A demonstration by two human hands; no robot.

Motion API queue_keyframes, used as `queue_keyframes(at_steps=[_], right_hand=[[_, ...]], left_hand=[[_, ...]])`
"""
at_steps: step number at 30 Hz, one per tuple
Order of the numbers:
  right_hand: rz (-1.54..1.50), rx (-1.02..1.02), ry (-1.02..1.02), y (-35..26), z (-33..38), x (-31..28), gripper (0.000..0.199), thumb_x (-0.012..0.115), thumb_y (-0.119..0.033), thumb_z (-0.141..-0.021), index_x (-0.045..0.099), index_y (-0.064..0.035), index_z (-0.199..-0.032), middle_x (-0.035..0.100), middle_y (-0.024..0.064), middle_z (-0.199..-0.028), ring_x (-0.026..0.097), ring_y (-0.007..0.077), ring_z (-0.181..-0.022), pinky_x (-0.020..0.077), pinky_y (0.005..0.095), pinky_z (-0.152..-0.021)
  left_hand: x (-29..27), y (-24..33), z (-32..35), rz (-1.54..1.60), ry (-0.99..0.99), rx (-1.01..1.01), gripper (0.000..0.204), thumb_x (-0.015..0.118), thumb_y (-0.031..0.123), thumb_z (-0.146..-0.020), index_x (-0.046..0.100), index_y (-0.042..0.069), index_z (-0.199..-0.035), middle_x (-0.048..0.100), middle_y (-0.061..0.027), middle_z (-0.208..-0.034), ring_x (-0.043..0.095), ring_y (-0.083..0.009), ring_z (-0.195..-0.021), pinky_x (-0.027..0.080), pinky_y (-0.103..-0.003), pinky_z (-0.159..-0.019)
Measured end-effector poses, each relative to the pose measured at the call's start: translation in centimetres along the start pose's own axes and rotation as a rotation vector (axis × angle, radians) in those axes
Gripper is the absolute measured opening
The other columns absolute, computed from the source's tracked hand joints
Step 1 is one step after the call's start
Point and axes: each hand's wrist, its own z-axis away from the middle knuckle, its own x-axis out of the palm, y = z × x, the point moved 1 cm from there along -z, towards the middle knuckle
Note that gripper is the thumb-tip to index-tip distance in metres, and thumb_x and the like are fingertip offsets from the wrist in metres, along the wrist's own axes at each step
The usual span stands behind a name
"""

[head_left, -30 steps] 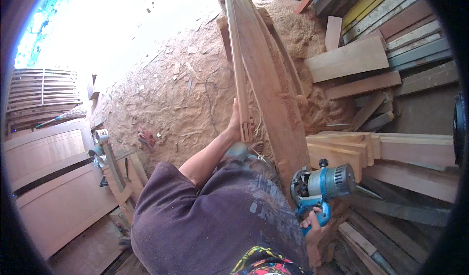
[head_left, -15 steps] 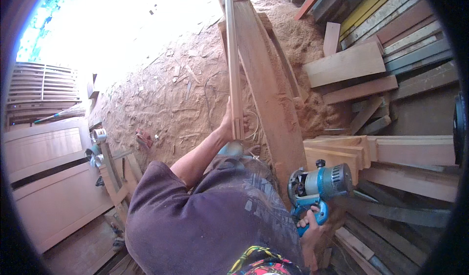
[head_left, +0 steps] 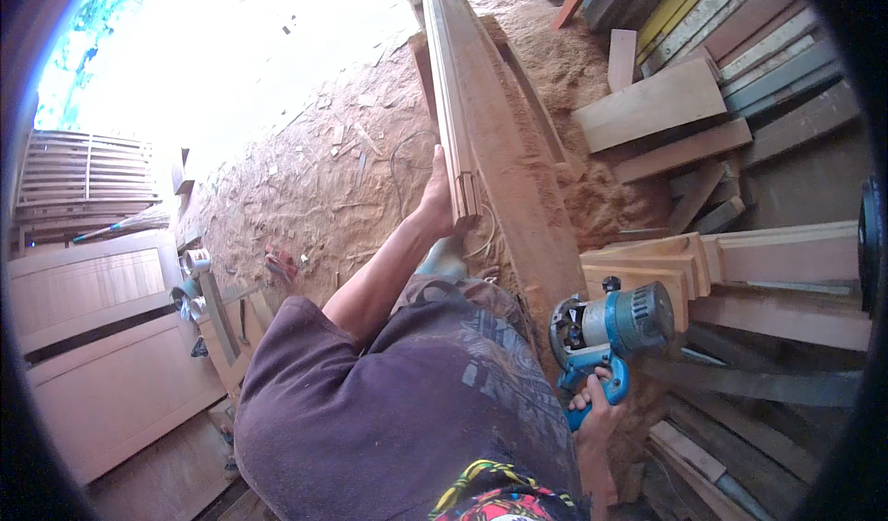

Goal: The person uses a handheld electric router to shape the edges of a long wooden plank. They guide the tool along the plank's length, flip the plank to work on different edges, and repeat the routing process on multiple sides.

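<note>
The left hand point(head_left: 438, 197) is set against the left side of a long wooden strip point(head_left: 451, 123), close to the strip's near end; the fingers underneath are hidden, so I cannot tell how far they close around it. The strip runs lengthwise along the left side of a long plank serving as worktop point(head_left: 527, 179), its near end showing grooves. The right hand point(head_left: 597, 399) is curled firmly round the blue loop handle of a router point(head_left: 615, 322), which is tilted on its side at the person's right, by the near end of the worktop. From my position I cannot establish whether the router's base touches the plank. Sawdust lies on the worktop and thickly over the floor point(head_left: 324, 183), where a red object point(head_left: 280, 264) sits to the left. Pale boards point(head_left: 786, 257) are stacked at the right, just beyond the router. A panelled wooden door point(head_left: 106, 373) is noted at far left, below a slatted wooden piece point(head_left: 88, 183).
</note>
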Motion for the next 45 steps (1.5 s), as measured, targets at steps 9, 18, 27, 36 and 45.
queue_keyframes(at_steps=[9, 18, 27, 36, 45], right_hand=[[-0.064, -0.169, 0.088, 0.7, -1.0, -0.3, 0.024, 0.075, -0.007, -0.096, 0.065, -0.0054, -0.118, 0.059, 0.0016, -0.075, 0.054, 0.0116, -0.055, 0.0468, 0.0329, -0.052], [-0.127, -0.185, 0.102, 3.7, -1.3, -0.3, 0.021, 0.078, -0.004, -0.094, 0.068, -0.0042, -0.112, 0.062, 0.0007, -0.075, 0.056, 0.0082, -0.055, 0.0463, 0.0282, -0.051], [-0.187, -0.046, 0.273, 3.7, 0.0, 2.0, 0.025, 0.08, -0.011, -0.094, 0.071, -0.0068, -0.116, 0.071, -0.0005, -0.091, 0.065, 0.0101, -0.073, 0.0527, 0.029, -0.063], [-0.056, 0.014, 0.516, 1.3, 2.0, 6.9, 0.026, 0.081, -0.011, -0.093, 0.076, -0.0031, -0.117, 0.075, 0.0026, -0.102, 0.068, 0.0106, -0.085, 0.0548, 0.0313, -0.076], [-0.416, 0.183, 0.871, 1.5, 2.6, 13.8, 0.028, 0.085, -0.011, -0.089, 0.075, -0.0004, -0.113, 0.074, 0.0051, -0.093, 0.068, 0.0123, -0.079, 0.0537, 0.0323, -0.071]], left_hand=[[-1.4, 0.9, 4.1, -0.394, 0.114, 0.286, 0.074, 0.051, 0.077, -0.103, 0.062, 0.007, -0.125, 0.068, -0.0062, -0.092, 0.071, -0.0185, -0.077, 0.064, -0.037, -0.066], [3.3, 6.1, 5.1, -0.69, 0.007, 0.241, 0.063, 0.053, 0.066, -0.109, 0.067, 0.008, -0.128, 0.069, -0.0034, -0.093, 0.07, -0.0147, -0.072, 0.062, -0.034, -0.062], [12.2, 9.4, -0.6, -0.648, -0.154, -0.238, 0.042, 0.061, 0.041, -0.112, 0.069, 0.002, -0.127, 0.074, -0.0074, -0.099, 0.074, -0.0142, -0.078, 0.063, -0.025, -0.068], [22.4, 6.1, -14.9, -1.173, -0.237, -0.553, 0.044, 0.064, 0.035, -0.111, 0.065, 0.0, -0.138, 0.076, -0.0127, -0.112, 0.076, -0.0177, -0.09, 0.064, -0.03, -0.076], [28.5, -3.2, -31.6, -1.761, -0.237, -0.753, 0.043, 0.061, 0.046, -0.109, 0.068, 0.007, -0.124, 0.076, -0.0118, -0.096, 0.074, -0.0162, -0.071, 0.058, -0.03, -0.056]])
